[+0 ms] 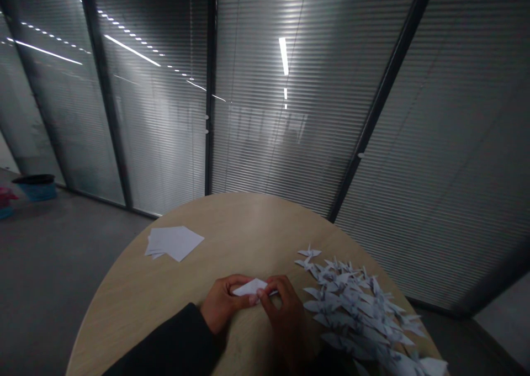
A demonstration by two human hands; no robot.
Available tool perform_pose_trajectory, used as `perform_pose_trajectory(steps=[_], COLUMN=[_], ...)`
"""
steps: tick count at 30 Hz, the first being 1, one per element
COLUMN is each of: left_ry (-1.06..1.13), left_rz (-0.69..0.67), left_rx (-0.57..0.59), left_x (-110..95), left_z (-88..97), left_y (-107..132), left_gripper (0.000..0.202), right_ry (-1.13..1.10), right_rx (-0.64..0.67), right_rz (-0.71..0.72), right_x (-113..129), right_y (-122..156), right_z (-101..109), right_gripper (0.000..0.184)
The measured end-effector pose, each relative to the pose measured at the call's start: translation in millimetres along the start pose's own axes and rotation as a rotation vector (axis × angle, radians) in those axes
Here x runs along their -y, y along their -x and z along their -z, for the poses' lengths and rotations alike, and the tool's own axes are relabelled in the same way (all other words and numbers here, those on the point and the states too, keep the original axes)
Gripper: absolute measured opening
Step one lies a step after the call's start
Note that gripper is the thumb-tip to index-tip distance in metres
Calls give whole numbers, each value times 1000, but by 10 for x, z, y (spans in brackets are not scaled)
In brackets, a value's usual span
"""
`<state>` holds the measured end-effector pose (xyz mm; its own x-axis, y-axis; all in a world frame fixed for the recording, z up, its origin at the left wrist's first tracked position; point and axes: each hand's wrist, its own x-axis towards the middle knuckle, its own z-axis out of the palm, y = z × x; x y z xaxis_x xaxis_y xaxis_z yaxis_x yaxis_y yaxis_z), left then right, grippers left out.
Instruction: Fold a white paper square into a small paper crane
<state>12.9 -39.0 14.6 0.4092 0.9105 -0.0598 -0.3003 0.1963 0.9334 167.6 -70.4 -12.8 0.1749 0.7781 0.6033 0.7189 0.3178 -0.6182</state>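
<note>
A small folded piece of white paper (250, 286) is held between my two hands, just above the near middle of the round table. My left hand (223, 301) grips its left side, thumb along the near edge and fingers behind. On the right side, my right hand (285, 310) pinches the paper between thumb and fingers. Part of the paper is hidden by the fingers. To the right lies a large group of folded white paper cranes (356, 298), close beside my right hand. Further off at the left, a loose stack of flat white paper sheets (176, 241) rests on the table.
The round wooden table (244, 216) has its far edge near a glass partition (265, 144) with blinds and dark frames. A blue bin (38, 189) with a black liner stands on the floor at far left, near a pink and blue object (5, 200).
</note>
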Motion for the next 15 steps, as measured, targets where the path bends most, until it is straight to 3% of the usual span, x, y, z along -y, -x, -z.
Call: perform_pose_trajectory(steps=[8,15], left_ry=[-19,44], left_rz=[-25,14], left_rx=[-17,-29], left_x=[16,-23], left_z=[-6,-10], left_y=[5,15], left_gripper=[40,48], right_ry=[-51,-115], right_rx=[-56,-20], right_rz=[-53,-85], right_x=[187,173], right_y=[-10,-8], right_z=[38,57], right_gripper=[9,10])
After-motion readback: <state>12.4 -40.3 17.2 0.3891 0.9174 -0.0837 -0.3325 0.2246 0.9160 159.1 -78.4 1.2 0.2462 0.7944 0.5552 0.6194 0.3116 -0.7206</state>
